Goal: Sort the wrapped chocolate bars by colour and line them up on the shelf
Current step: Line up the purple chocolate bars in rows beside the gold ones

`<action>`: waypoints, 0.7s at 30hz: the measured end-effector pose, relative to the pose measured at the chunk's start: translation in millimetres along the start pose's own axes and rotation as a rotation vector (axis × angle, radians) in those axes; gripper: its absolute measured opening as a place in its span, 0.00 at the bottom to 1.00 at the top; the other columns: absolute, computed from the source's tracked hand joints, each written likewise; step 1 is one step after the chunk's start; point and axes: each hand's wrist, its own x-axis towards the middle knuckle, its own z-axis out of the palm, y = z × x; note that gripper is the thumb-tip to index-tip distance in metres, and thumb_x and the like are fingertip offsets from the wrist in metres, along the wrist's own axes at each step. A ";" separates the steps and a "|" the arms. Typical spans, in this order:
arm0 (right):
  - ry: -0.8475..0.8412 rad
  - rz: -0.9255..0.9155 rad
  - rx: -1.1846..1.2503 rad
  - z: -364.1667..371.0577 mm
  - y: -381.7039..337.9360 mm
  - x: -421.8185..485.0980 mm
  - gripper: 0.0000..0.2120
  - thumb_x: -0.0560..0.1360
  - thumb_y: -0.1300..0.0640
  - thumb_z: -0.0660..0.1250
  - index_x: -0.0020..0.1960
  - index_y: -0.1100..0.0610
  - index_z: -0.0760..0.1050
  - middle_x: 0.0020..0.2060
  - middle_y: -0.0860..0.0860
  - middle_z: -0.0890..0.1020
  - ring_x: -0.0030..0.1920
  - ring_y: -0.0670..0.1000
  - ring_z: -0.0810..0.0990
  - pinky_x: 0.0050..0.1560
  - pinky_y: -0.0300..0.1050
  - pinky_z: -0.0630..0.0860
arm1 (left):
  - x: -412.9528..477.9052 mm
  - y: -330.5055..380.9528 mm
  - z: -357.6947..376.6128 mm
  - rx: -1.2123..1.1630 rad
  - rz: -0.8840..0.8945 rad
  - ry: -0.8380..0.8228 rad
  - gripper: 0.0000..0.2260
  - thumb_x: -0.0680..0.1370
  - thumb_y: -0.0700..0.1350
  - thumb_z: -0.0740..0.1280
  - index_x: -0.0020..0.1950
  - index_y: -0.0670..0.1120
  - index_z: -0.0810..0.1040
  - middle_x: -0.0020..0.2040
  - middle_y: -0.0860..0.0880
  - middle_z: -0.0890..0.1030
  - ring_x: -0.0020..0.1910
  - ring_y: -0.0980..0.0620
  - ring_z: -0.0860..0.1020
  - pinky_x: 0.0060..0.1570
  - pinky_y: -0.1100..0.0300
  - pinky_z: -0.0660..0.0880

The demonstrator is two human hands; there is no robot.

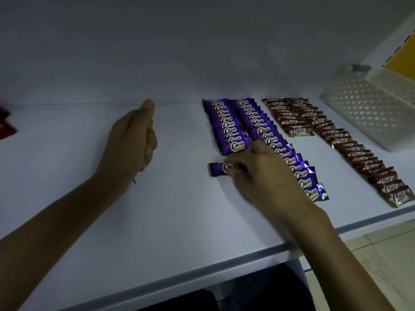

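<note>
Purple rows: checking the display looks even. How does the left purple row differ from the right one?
The left purple row is shorter, stopping mid-shelf; the right purple row runs much nearer the shelf edge. A loose purple bar, held by the right hand, lies before the left purple row; none before the right. Both are overlapping Choco bars.

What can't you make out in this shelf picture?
Red wrappers: head view, cut off by the left edge.
Loose purple bar: right end covered by the right hand.
Left hand: curled fingers face away; whether it holds anything is unclear.
Basket: contents hidden by its wall.
</note>
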 end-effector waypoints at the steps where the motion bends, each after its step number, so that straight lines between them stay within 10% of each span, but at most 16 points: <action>1: 0.002 0.003 -0.021 -1.4 0.3 1.5 0.11 0.72 0.56 0.71 0.54 0.54 0.82 0.46 0.55 0.75 0.46 0.59 0.77 0.48 0.50 0.74 | 1.0 1.2 -1.5 -0.046 -0.003 0.017 0.18 0.82 0.55 0.54 0.35 0.48 0.65 0.21 0.54 0.66 0.16 0.58 0.59 0.16 0.69 0.56; 13: 0.266 0.030 -0.234 3.8 15.1 18.1 0.09 0.68 0.58 0.71 0.48 0.54 0.83 0.39 0.56 0.80 0.43 0.61 0.77 0.45 0.48 0.66 | 1.1 3.7 -2.3 -0.659 -0.434 -0.161 0.13 0.79 0.40 0.54 0.34 0.48 0.63 0.26 0.53 0.65 0.21 0.58 0.63 0.22 0.68 0.63; 21: -0.061 0.030 0.625 25.8 -80.5 10.6 0.14 0.69 0.39 0.70 0.41 0.49 0.73 0.33 0.44 0.79 0.31 0.44 0.76 0.34 0.43 0.73 | -8.1 2.7 3.3 -0.796 -0.448 -0.206 0.14 0.80 0.45 0.51 0.55 0.43 0.75 0.49 0.42 0.85 0.47 0.47 0.84 0.46 0.54 0.81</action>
